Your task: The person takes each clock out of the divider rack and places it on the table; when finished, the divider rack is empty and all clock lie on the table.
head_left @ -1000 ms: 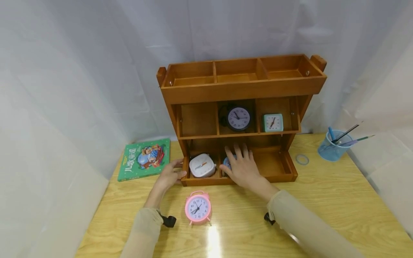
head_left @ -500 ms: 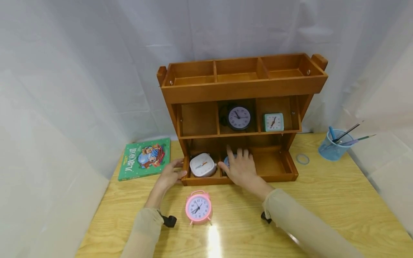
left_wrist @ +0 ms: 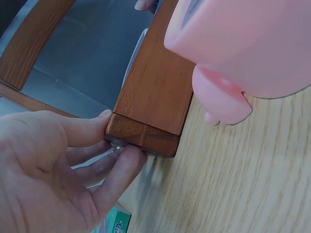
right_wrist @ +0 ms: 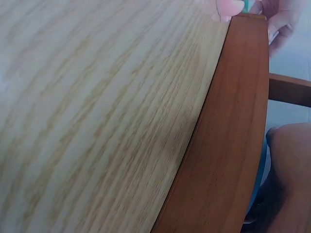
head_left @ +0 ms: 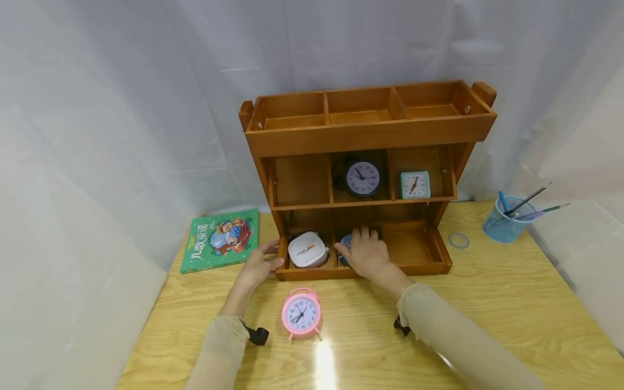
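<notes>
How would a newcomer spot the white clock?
Find the brown wooden shelf, then its lowest tier. At that tier's left end, near the left hand, sits the white clock. Its rounded-square white body sets it apart from the round pink clock in front.

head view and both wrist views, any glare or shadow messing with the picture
Head view: a bright glare streak on the table near the pink alarm clock, and the black clock's case blends into shadow; left wrist view: a soft shadow beside the wooden shelf's corner; right wrist view: the right hand is partly shaded.
</notes>
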A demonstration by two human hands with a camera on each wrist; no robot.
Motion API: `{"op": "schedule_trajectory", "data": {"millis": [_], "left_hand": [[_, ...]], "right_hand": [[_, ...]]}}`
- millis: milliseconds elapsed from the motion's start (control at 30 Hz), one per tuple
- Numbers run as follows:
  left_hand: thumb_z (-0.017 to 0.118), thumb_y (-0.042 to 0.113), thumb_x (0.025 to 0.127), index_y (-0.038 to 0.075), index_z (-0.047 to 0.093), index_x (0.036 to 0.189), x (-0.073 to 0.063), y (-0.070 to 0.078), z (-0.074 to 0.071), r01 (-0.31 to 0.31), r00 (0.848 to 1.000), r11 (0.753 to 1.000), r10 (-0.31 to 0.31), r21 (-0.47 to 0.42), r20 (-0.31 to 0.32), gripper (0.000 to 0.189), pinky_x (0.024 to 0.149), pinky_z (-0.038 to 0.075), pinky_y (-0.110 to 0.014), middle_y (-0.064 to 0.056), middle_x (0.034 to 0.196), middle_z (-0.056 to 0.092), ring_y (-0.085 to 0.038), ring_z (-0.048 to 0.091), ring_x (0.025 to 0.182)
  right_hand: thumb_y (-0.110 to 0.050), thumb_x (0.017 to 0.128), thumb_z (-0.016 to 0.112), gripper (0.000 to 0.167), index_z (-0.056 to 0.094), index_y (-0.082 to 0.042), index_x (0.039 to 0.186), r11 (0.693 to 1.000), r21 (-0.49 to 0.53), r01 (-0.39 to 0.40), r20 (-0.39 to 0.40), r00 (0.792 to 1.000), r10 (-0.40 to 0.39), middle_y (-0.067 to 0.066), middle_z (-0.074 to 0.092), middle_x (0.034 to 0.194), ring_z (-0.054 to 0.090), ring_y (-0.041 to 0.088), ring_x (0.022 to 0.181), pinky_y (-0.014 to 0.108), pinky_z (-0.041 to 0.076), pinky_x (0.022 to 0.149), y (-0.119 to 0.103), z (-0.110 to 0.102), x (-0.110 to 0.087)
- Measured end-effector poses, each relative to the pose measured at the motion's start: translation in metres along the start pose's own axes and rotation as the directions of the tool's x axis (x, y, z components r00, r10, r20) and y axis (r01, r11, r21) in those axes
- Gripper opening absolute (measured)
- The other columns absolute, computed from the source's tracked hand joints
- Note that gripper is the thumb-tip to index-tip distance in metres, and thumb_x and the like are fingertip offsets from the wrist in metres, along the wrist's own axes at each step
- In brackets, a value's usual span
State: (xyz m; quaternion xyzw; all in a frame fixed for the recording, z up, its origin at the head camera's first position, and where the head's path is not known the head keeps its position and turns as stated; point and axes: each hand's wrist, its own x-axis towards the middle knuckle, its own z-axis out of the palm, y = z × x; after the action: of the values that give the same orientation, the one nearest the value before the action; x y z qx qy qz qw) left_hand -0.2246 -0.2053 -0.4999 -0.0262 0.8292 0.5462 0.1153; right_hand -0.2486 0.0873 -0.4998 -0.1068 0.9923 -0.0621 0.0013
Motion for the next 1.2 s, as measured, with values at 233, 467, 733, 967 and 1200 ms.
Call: {"op": "schedule_trajectory", "data": {"millis": [233,467,733,967,1200], "left_hand": [[0.060,0.002,0.105,-0.003,0.039,0.159,-0.001,0.000,0.001,-0.003,1.000,1.000,0.003,0.012,-0.007,0.059,0.083,0.065,-0.041,-0.035,0.153,0.048,-0.049,0.062,0.129],[0.060,0.001,0.104,-0.003,0.039,0.159,-0.001,-0.001,0.001,0.003,1.000,1.000,-0.003,0.003,-0.014,0.059,0.084,0.065,-0.040,-0.034,0.153,0.049,-0.049,0.061,0.130],[0.060,0.001,0.104,-0.001,0.040,0.159,0.001,-0.001,0.001,0.010,1.000,1.000,-0.010,-0.007,-0.020,0.059,0.086,0.065,-0.040,-0.033,0.153,0.049,-0.048,0.061,0.130],[0.060,0.001,0.104,-0.002,0.040,0.159,0.000,0.000,0.000,0.002,1.000,1.000,-0.003,-0.009,-0.026,0.058,0.087,0.065,-0.042,-0.033,0.153,0.049,-0.050,0.060,0.131],[0.059,0.000,0.104,-0.003,0.040,0.158,-0.003,0.000,0.001,-0.011,1.000,1.000,0.011,-0.011,-0.021,0.058,0.089,0.065,-0.044,-0.035,0.152,0.049,-0.049,0.061,0.129]], "right_hand": [[-0.067,0.108,0.035,0.084,0.050,0.005,0.147,0.998,0.063,-0.029,0.046,0.999,0.026,0.030,0.048,0.150,0.060,0.047,0.123,0.055,0.063,0.088,0.001,-0.004,0.001],[-0.064,0.109,0.037,0.081,0.047,0.005,0.149,0.996,0.088,-0.033,0.071,0.997,0.027,0.033,0.046,0.152,0.063,0.049,0.116,0.057,0.062,0.091,0.000,-0.008,0.002],[-0.062,0.108,0.042,0.079,0.048,0.005,0.148,0.992,0.124,-0.037,0.052,0.998,0.031,0.033,0.053,0.144,0.063,0.051,0.116,0.059,0.060,0.095,0.001,-0.007,0.005],[-0.060,0.108,0.046,0.079,0.042,0.004,0.154,0.982,0.185,-0.028,0.042,0.999,0.020,0.036,0.051,0.147,0.059,0.055,0.123,0.062,0.057,0.100,0.005,-0.003,0.009],[-0.053,0.108,0.053,0.071,0.042,-0.002,0.155,0.971,0.237,-0.025,0.023,1.000,0.020,0.038,0.055,0.140,0.062,0.058,0.116,0.065,0.060,0.087,0.006,-0.003,0.011]]}}
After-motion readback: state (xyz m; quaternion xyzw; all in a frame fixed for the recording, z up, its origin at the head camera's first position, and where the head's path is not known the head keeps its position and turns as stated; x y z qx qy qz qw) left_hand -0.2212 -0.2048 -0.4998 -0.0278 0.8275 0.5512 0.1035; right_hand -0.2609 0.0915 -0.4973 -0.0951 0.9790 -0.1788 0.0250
